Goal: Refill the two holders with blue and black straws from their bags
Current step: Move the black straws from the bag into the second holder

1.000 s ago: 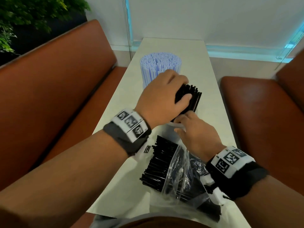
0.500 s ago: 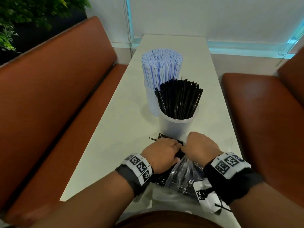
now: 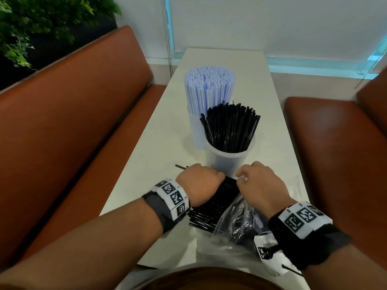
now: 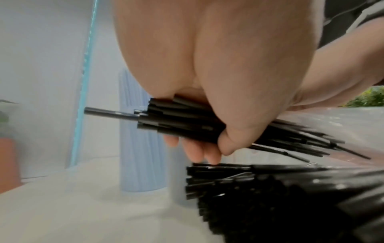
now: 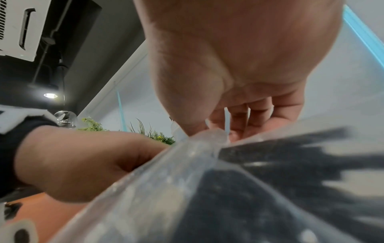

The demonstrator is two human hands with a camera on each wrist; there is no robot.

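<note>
Seen from the head camera: left hand (image 3: 200,183) knuckles-up at the near end of the white table (image 3: 159,143), fist closed over a bundle of black straws (image 3: 229,186); right hand (image 3: 260,185) just beside it, back upward, fingers bent down onto the mouth of the clear plastic bag (image 3: 234,222); more black straws lying loose (image 3: 204,218) beneath the left wrist, half in and half out of that bag; just beyond the knuckles, the clear holder with black straws (image 3: 229,162), upright, and touching behind it the holder packed with blue straws (image 3: 209,91); brown bench seats (image 3: 73,122) flanking both sides. Shown only by the left wrist camera: the grip from below, thumb and fingers (image 4: 209,154) wrapped round the bundle, ends sticking out unevenly past the fist, one straw (image 4: 110,113) poking farther than the rest; held clear above the loose pile on the table. Shown only by the right wrist camera: thumb and fingertips (image 5: 239,125) pinching a gathered fold of bag film, blurred black straws filling the bag below; left fist just beside.
</note>
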